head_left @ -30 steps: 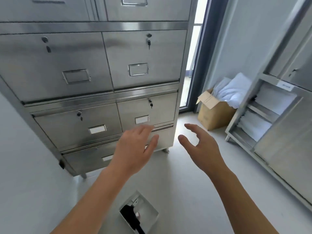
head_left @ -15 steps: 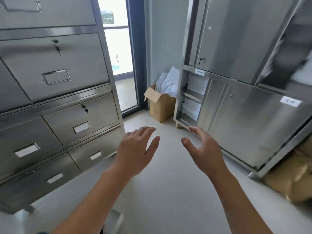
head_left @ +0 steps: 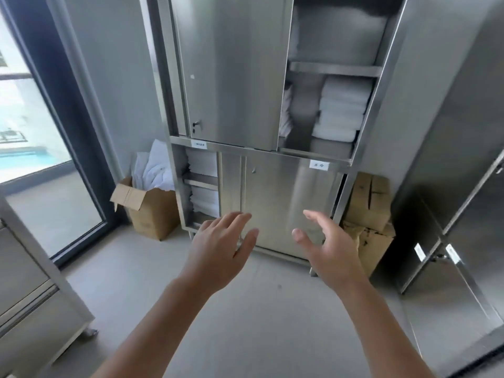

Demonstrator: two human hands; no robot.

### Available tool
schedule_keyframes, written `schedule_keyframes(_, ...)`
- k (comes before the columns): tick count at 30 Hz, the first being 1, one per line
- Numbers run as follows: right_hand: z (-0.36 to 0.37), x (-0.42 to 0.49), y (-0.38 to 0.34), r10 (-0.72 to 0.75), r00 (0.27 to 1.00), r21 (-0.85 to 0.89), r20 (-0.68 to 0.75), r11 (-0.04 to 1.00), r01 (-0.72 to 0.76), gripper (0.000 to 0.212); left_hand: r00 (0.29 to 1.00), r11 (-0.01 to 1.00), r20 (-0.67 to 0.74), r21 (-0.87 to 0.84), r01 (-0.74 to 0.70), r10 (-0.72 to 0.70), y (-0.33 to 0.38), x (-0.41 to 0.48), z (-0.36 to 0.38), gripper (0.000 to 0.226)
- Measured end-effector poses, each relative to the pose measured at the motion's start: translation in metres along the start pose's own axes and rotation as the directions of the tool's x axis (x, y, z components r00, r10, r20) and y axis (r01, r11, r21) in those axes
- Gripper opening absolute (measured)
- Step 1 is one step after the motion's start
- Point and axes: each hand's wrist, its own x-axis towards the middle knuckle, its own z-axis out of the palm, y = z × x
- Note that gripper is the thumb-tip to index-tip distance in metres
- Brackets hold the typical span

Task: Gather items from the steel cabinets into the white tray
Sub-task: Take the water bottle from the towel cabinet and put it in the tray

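The steel cabinet [head_left: 231, 77] stands straight ahead against the wall, its upper right side open on folded white towels [head_left: 341, 113] stacked on a shelf [head_left: 321, 147]. The left hand [head_left: 221, 249] and the right hand [head_left: 330, 249] hover side by side before its lower door [head_left: 275, 197], fingers spread and loose, holding nothing. A cardboard box [head_left: 150, 211] of white cloth sits just left of the cabinet.

Folded towels [head_left: 341, 110] lie in the steel cabinet [head_left: 234, 69], boxes [head_left: 148, 211] flanking it.
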Motion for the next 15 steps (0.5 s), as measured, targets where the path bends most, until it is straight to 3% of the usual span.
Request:
schedule_keyframes(8,-0.008,0.072,0.004,0.026,0.985,-0.034,-0.172,0.999,-0.033,0.059,0.989,0.988,-0.015,-0.047,-0.150,0.149,-0.026,0.102,0.024,0.044)
schedule_keyframes(15,0.036,0.105,0.033,0.129,0.981,0.016,-0.145,0.992,-0.128,0.067,0.984,0.981,0.044,-0.097,-0.166,0.171,-0.064,0.139,0.061,0.046)
